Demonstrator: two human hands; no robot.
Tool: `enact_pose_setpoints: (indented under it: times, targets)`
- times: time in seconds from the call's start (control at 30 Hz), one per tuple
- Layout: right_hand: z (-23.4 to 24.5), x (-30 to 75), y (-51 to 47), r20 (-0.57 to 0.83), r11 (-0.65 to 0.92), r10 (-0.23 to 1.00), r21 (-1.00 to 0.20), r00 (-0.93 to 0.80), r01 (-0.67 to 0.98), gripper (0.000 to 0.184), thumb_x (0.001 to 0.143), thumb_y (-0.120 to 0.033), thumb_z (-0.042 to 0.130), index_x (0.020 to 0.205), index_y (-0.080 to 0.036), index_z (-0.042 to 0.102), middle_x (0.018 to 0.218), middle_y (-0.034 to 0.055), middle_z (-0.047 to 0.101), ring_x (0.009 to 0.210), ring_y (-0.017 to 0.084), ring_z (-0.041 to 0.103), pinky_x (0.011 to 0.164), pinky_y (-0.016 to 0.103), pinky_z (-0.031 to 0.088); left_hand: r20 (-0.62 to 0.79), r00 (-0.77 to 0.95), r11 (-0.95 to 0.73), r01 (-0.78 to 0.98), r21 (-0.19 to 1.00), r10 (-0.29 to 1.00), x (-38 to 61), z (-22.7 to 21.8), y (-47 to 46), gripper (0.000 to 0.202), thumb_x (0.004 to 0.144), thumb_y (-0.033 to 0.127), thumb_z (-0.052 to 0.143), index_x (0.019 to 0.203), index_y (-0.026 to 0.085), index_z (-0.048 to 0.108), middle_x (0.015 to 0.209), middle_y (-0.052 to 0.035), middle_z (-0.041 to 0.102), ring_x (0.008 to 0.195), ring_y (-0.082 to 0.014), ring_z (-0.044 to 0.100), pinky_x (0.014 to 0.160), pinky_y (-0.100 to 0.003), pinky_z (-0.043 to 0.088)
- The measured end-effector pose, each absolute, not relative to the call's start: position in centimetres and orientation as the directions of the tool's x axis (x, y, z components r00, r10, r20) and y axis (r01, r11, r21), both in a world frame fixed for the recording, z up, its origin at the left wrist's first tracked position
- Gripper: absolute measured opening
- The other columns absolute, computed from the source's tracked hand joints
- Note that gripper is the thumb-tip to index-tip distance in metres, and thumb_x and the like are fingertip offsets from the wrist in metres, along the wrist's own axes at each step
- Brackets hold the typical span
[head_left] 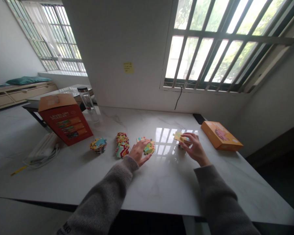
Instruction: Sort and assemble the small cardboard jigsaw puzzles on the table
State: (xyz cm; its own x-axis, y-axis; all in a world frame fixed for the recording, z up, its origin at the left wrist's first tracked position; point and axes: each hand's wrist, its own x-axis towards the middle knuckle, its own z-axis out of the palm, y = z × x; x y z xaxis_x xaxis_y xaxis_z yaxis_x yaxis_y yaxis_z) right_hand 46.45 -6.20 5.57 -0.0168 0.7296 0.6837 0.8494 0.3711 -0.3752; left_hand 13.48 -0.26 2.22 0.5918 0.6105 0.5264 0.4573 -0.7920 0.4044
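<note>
My left hand (138, 152) rests at the left side of a small pile of green and yellow puzzle pieces (150, 147), its fingers apart and lying over the edge of the pile. Between the thumb and fingers of my right hand (195, 148) is a yellow puzzle piece (178, 136). It is held just above a short stack of puzzle pieces (181, 146), mostly hidden by the hand. To the left of my left hand stand a red-patterned stack of puzzle pieces (122, 145) and a blue and yellow stack of puzzle pieces (98, 145).
A tall red puzzle box (66, 122) and a glass bottle (86, 99) stand at the left on the white table (159, 182). A power strip with cable (45, 150) lies by the red box. An orange box (220, 135) and a black phone (198, 118) lie at the right.
</note>
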Motion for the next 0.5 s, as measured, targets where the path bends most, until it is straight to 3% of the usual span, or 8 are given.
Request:
enact_pose_setpoints:
  times: [0.23, 0.37, 0.5]
  targets:
    - [4.1, 52.5, -5.8, 0.645, 0.255, 0.761, -0.393, 0.067, 0.884, 0.024, 0.085, -0.037, 0.063, 0.104, -0.023, 0.065, 0.113, 0.0099, 0.064, 0.110, 0.029, 0.056, 0.099, 0.049, 0.041, 0.494, 0.582, -0.762, 0.526, 0.377, 0.646, 13.7, 1.9, -0.2, 0.044, 0.088, 0.032, 0.056, 0.130, 0.020, 0.050, 0.126, -0.0119, 0.060, 0.119, -0.0283, 0.055, 0.094, -0.041, 0.045]
    - [4.2, 52.3, -6.0, 0.628, 0.252, 0.777, -0.382, 0.050, 0.889, 0.022, 0.084, -0.038, 0.062, 0.101, -0.024, 0.067, 0.118, 0.0101, 0.064, 0.115, 0.030, 0.054, 0.100, 0.049, 0.040, 0.484, 0.486, -0.668, 0.662, 0.339, 0.728, 13.3, 2.3, -0.1, 0.033, 0.088, 0.028, 0.055, 0.120, 0.022, 0.057, 0.112, -0.0080, 0.066, 0.105, -0.0269, 0.059, 0.089, -0.041, 0.043]
    - [4.8, 49.5, -6.6, 0.766, 0.229, 0.609, -0.418, 0.206, 0.879, 0.023, 0.090, -0.033, 0.055, 0.107, -0.022, 0.065, 0.121, 0.0117, 0.062, 0.117, 0.031, 0.053, 0.103, 0.052, 0.037, 0.468, 0.442, -0.606, 0.741, 0.290, 0.765, 13.4, 2.3, -0.1, 0.026, 0.085, 0.032, 0.061, 0.110, 0.022, 0.062, 0.107, -0.0075, 0.067, 0.102, -0.0284, 0.058, 0.089, -0.043, 0.041]
